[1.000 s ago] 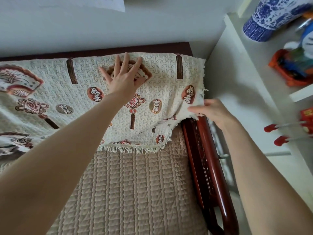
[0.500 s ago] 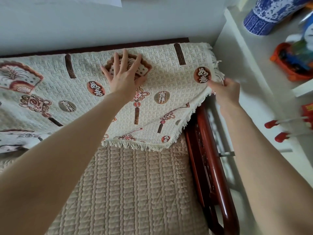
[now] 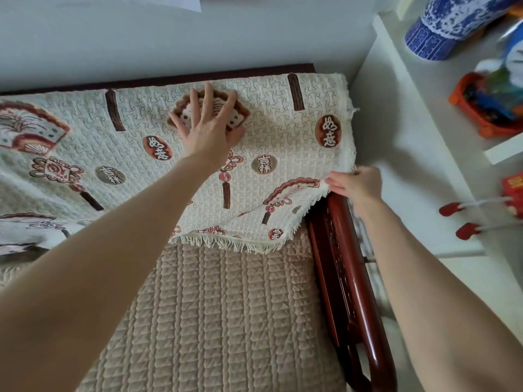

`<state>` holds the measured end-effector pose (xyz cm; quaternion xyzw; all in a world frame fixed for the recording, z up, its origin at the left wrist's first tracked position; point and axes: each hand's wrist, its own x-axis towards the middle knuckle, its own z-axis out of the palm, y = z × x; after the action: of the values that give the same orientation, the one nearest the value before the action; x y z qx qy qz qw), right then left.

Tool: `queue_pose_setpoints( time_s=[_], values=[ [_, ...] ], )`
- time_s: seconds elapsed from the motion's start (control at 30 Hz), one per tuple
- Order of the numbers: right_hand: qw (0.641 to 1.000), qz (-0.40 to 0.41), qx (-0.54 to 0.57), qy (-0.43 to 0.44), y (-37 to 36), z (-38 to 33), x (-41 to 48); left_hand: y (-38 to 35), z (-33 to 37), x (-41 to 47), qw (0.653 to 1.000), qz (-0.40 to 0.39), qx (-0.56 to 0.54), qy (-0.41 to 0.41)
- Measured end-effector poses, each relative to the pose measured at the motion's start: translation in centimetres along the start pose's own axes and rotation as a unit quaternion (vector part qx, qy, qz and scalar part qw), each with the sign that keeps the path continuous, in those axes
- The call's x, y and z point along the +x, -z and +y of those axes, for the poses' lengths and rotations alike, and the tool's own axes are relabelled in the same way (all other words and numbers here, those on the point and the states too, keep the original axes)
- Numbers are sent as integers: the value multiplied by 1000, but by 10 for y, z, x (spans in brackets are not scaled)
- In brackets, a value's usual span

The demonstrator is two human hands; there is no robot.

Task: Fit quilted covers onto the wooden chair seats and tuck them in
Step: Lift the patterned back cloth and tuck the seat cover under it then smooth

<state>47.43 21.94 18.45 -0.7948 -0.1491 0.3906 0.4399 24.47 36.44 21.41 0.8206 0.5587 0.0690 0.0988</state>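
Note:
A cream patterned cover (image 3: 283, 137) with red fans, knots and a fringed hem hangs over the back of a dark red wooden chair. My left hand (image 3: 208, 123) presses flat on it, fingers spread, high on the backrest. My right hand (image 3: 355, 183) pinches the cover's fringed right edge just above the red wooden armrest (image 3: 353, 295). Below the fringe lies a beige quilted seat cover (image 3: 226, 321) spread over the seat.
A grey wall runs behind the chair. To the right stands a white shelf unit (image 3: 418, 154) holding a blue-and-white vase (image 3: 450, 21), an orange toy (image 3: 489, 108) and red-handled items (image 3: 464, 219). The shelf side stands close to the armrest.
My right hand has come back down along the cover's right edge to the armrest, still pinching it. My left hand stays pressed on the backrest.

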Motion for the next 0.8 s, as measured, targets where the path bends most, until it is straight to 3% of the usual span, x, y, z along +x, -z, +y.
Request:
queue_pose_setpoints(
  time_s=[0.1,0.17,0.33,0.47,0.57,0.67,0.8],
  values=[
    [994,90,-40,48,9,-5,11,-3,3,-4,1000,11,-4,-9],
    [986,108,-107,66,6,-4,12,-5,3,-6,1000,13,1,-13],
    [994,18,-109,-8,-21,24,-5,-9,2,-13,999,11,19,-27],
    [993,-56,54,-92,-35,45,-8,-9,-2,-12,999,10,15,-29],
    [982,-84,110,-127,-50,58,-6,-11,-2,-11,999,15,13,-30],
    [989,-23,90,-113,-57,73,0,-13,-1,-11,999,19,7,-30],
    [990,121,-66,-10,-32,75,8,-14,-1,-10,999,21,3,-30]
  ],
)
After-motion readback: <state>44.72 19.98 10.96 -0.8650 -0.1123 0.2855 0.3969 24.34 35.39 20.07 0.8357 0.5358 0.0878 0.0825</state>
